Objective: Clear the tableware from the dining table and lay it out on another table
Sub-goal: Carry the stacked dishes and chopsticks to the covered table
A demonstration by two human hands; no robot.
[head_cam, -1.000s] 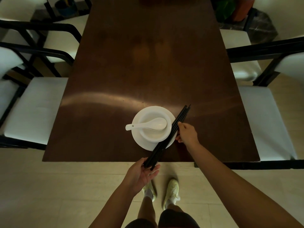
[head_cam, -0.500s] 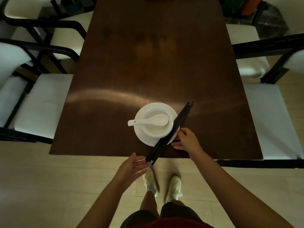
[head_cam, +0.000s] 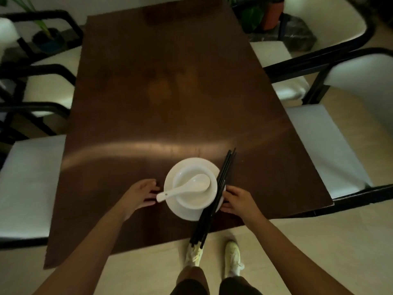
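A white plate [head_cam: 170, 184] sits near the front edge of the dark wooden dining table [head_cam: 170, 92]. In it stands a white bowl [head_cam: 191, 199] with a white spoon [head_cam: 187, 186] lying across it, handle pointing left. A bundle of black chopsticks [head_cam: 214, 196] lies diagonally over the plate's right rim, its near end sticking out past the table edge. My left hand [head_cam: 140, 193] reaches with loose fingers to the plate's left side, by the spoon handle. My right hand [head_cam: 238, 200] touches the plate's right rim beside the chopsticks.
White-cushioned chairs with black frames stand along both long sides: left [head_cam: 27, 184] and right [head_cam: 323, 145]. Potted plants [head_cam: 263, 13] stand beyond the far right corner. My feet in pale shoes [head_cam: 232, 258] stand on the light floor at the table's front edge.
My left hand let go of the chopsticks' near end and moved up to the plate's left side. The right hand stays at the plate's right rim. The camera moved closer.
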